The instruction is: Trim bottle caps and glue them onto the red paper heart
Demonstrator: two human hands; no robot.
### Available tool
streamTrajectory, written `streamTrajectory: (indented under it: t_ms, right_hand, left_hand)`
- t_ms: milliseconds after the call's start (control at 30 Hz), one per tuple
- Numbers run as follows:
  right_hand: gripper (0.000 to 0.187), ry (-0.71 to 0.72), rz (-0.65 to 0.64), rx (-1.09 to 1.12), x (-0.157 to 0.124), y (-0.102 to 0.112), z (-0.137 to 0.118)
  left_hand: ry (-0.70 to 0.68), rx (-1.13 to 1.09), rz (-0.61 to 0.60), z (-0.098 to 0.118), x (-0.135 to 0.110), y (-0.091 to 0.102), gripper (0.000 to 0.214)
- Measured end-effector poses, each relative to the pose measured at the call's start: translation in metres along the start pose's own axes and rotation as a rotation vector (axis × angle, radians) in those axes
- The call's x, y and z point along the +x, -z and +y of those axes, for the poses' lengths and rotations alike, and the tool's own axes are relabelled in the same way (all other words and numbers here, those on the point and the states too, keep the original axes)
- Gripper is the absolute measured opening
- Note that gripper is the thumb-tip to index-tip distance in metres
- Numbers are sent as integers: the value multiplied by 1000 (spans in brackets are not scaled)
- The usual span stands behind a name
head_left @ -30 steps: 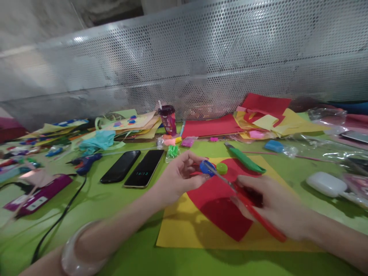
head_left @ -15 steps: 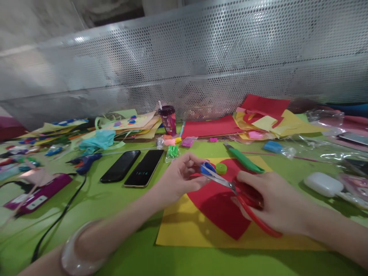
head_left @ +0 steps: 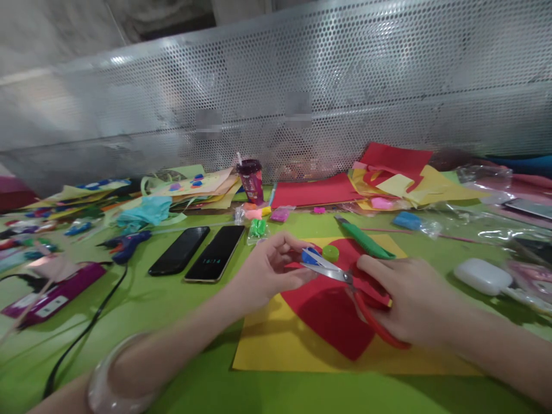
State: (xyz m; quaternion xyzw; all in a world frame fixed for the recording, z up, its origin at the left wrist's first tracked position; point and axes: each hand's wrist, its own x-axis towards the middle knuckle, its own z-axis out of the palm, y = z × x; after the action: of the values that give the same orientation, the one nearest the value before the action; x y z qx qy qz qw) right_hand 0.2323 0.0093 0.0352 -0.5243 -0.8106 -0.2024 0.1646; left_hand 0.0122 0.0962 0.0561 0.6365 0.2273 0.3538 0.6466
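Note:
Between the thumb and fingers of my left hand [head_left: 267,270], a small blue piece [head_left: 311,256] is pinched; its material is hard to make out. My right hand [head_left: 409,299] grips scissors with red handles [head_left: 375,319]. Their parted metal blades [head_left: 330,271] point left and lie across the blue piece. Beneath both hands, a red heart-shaped cutout [head_left: 332,322] rests on a yellow sheet [head_left: 263,351]. A light green roll [head_left: 330,253] is just behind the blades. Farther back lies a long green tool with a grey tip [head_left: 366,238], perhaps a cutter.
Two phones [head_left: 215,253] lie left of my hands, near a glue gun [head_left: 127,244] and a purple power strip [head_left: 54,302]. A drink cup [head_left: 250,181] stands at the back beside red sheets [head_left: 314,191]. At right is a white case [head_left: 483,276].
The scissors have shifted slightly in my right hand, and their lower red handle has moved up and left. My left hand keeps its pinch on the blue piece, nearly unmoved.

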Motion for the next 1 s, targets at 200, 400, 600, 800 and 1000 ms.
streamTrajectory:
  t_ms: [200, 400, 600, 800, 1000]
  right_hand:
    - [10, 20, 9, -56, 3, 2, -4]
    - [11, 50, 50, -74, 5, 6, -7]
    - [19, 36, 64, -116, 7, 9, -9]
    - [16, 46, 48, -118, 6, 9, -8]
    - [19, 31, 77, -171, 5, 7, -10]
  left_hand:
    - [-11, 39, 26, 0, -1, -1, 25]
    - [-42, 123, 74, -4, -5, -1, 22]
    - [-59, 149, 89, -2, -5, -3, 23]
    - [-50, 156, 76, -3, -4, -3, 23]
    - [-19, 143, 61, -1, -5, -4, 22]
